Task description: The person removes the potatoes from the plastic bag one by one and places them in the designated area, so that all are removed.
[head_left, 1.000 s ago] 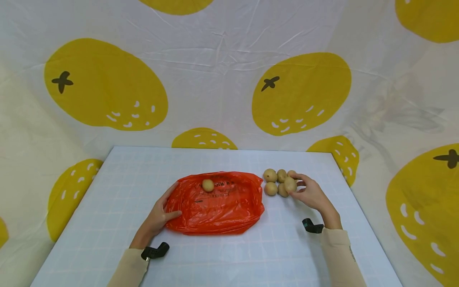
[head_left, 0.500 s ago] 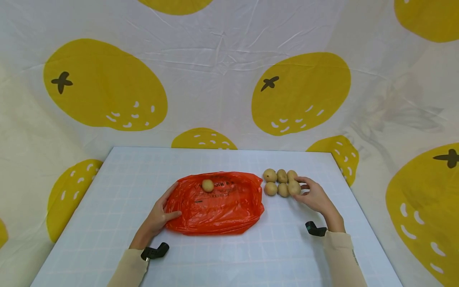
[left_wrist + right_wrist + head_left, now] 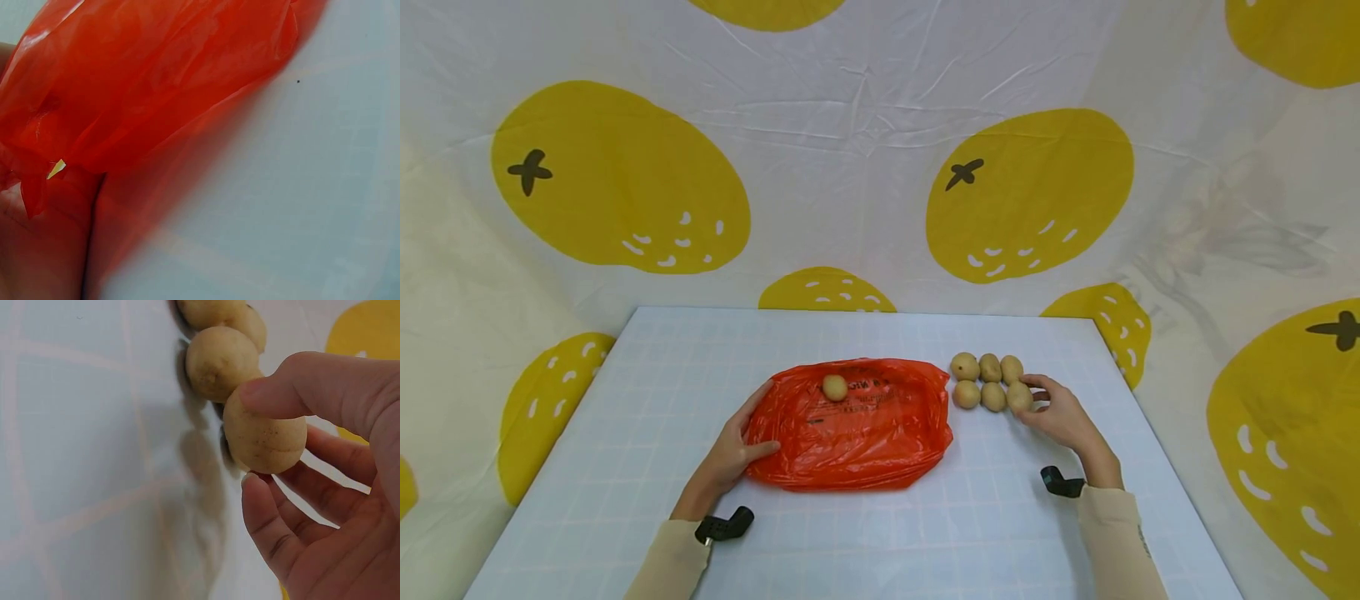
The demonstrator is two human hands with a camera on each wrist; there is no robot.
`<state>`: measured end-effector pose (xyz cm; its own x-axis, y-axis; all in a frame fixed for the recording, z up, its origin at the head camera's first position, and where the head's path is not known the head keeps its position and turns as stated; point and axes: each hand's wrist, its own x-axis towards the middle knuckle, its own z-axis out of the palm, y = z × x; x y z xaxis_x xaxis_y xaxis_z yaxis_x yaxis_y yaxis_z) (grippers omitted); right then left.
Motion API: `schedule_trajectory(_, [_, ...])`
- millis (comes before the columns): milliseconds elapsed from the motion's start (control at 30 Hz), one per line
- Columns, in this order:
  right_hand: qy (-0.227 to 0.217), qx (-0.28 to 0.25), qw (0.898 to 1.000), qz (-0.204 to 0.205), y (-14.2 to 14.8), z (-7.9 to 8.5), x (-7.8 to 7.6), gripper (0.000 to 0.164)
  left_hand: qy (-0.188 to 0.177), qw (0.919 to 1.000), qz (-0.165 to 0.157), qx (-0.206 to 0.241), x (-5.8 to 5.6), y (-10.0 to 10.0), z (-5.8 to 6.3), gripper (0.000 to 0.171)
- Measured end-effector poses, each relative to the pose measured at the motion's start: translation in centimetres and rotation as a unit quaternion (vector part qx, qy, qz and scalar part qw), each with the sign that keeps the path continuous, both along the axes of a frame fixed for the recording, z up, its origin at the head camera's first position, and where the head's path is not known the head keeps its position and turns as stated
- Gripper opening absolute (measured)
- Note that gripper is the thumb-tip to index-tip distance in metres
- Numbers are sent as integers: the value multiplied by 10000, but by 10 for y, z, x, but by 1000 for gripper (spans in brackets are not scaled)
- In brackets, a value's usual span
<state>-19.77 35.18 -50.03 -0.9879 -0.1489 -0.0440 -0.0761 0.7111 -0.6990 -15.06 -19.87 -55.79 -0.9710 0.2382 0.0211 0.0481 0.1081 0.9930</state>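
Note:
In the head view a red plastic bag (image 3: pixel 857 450) lies spread on the table, with black print and one potato (image 3: pixel 835 387) on its upper part. My left hand (image 3: pixel 730 450) holds the bag's left edge, thumb over the film; in the left wrist view the red film (image 3: pixel 156 75) hides most of the fingers. To the right of the bag, several potatoes (image 3: pixel 966 394) stand in two short rows. My right hand (image 3: pixel 1060 412) pinches the potato (image 3: pixel 265 437) at the near right corner between thumb and fingers, against its neighbour (image 3: pixel 222 362) in the right wrist view.
The table (image 3: pixel 865 550) has a pale checked cover, its back edge meeting a white curtain (image 3: pixel 850 192) printed with big yellow fruits. Black wrist devices sit on both forearms, the right one (image 3: pixel 1062 482) standing off the wrist.
My right hand has moved slightly right and down with its potato, from in front of the rows to the near right corner. The left hand and the bag have stayed put.

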Motion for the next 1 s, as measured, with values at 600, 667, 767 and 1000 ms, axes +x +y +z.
schedule_trajectory(600, [-406,-61,9991,-110,2,-12,1,62,-34,10000,26,-46,0,1,1,101])
schedule_trajectory(667, [-412,-92,9990,-143,2,-13,1,62,-21,10000,19,-47,0,1,1,101])
schedule_trajectory(767, [-456,-98,9988,-136,2,-13,0,62,2,10000,29,-48,0,1,1,102])
schedule_trajectory(1000, [-634,-123,9978,-154,2,-12,-1,64,32,10000,38,-52,0,0,-1,102])
